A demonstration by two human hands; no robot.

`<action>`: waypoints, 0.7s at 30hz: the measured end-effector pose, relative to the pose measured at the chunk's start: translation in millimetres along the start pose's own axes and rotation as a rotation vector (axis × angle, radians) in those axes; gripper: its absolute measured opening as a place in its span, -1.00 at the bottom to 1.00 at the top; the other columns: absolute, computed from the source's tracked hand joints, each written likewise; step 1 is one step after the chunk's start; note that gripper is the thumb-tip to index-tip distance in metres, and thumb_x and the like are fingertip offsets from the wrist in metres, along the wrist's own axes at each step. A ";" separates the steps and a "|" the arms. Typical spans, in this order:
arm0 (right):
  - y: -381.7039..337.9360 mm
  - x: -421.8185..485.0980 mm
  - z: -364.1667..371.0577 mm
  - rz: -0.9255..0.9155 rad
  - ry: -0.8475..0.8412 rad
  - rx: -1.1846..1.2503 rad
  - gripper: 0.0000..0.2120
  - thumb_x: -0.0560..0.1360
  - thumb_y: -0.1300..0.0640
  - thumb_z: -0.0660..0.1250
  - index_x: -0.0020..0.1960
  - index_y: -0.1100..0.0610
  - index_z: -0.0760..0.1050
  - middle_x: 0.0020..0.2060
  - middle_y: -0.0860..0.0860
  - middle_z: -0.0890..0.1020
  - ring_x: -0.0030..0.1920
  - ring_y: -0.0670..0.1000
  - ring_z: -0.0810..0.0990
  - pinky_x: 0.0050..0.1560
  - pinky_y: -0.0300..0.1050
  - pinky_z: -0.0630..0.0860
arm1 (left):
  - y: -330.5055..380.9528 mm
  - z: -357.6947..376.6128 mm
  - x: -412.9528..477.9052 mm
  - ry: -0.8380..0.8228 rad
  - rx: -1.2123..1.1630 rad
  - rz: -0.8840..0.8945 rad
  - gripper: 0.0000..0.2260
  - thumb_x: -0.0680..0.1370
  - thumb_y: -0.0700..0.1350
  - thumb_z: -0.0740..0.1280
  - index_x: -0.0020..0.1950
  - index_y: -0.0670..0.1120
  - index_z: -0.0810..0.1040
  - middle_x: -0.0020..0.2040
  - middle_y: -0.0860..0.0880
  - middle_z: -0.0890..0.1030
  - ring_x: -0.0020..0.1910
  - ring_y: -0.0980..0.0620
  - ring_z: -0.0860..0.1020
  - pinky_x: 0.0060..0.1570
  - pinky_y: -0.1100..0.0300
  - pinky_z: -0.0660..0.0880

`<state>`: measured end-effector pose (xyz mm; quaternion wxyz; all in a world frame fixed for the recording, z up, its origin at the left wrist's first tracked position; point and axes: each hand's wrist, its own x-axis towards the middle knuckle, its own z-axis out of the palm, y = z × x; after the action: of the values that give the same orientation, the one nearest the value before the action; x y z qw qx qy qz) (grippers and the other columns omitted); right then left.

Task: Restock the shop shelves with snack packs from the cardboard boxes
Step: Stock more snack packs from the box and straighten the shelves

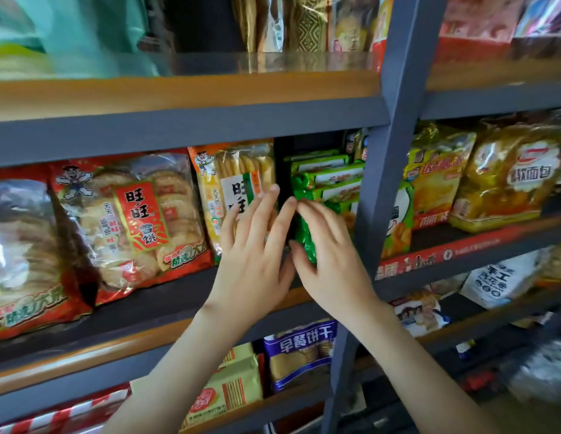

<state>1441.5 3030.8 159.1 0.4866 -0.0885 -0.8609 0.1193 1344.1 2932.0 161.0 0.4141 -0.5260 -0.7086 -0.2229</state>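
A stack of green snack packs (pixel 330 175) lies on the middle shelf (pixel 166 300), just left of the grey upright post (pixel 387 126). My right hand (pixel 330 255) is closed around the crimped end of a green pack (pixel 305 238) at the bottom of that stack. My left hand (pixel 257 245) is beside it with fingers spread, resting flat against an orange rice-cracker bag (pixel 233 183) and holding nothing. A dark gap separates the orange bag from the green stack. No cardboard box is in view.
Large red rice-cracker bags (pixel 128 220) fill the shelf to the left. Yellow bread bags (pixel 507 177) sit right of the post. A purple biscuit pack (pixel 299 352) and yellow packs (pixel 233 383) stand on the shelf below. Gold packs (pixel 307 23) line the top shelf.
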 end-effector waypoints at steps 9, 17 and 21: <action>87.7 -0.1 -81.6 -0.259 0.132 0.215 -0.66 0.52 0.33 0.20 0.28 0.19 0.38 0.14 0.01 0.48 0.20 -0.08 0.45 0.26 -0.22 0.41 | 114.9 15.4 47.9 0.220 -0.170 0.045 -0.51 0.49 -0.26 0.34 0.39 -0.25 0.29 0.35 -0.24 0.43 0.32 -0.17 0.40 0.36 0.01 0.33; 209.1 16.5 -109.1 0.254 -0.414 0.177 -0.25 0.42 0.02 0.45 0.49 0.09 0.17 0.39 0.03 0.40 0.38 0.02 0.38 0.38 -0.07 0.33 | 179.6 92.9 90.7 -0.109 0.217 -0.166 -0.56 0.47 -0.16 0.19 0.32 -0.22 0.49 0.23 -0.18 0.56 0.15 -0.13 0.57 0.12 0.07 0.52; 217.3 12.6 -100.3 0.215 -0.493 0.208 -0.23 0.44 0.12 0.46 0.52 0.14 0.12 0.41 0.06 0.38 0.40 0.02 0.37 0.38 -0.19 0.29 | 183.5 111.4 93.2 -0.212 0.360 -0.227 -0.53 0.47 -0.21 0.03 0.31 -0.22 0.53 0.23 -0.19 0.58 0.19 -0.13 0.57 0.18 0.02 0.50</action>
<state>1529.1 3253.8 156.0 0.2535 -0.0969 -0.9221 0.2758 1465.8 3131.6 153.4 0.3967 -0.3813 -0.8310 -0.0817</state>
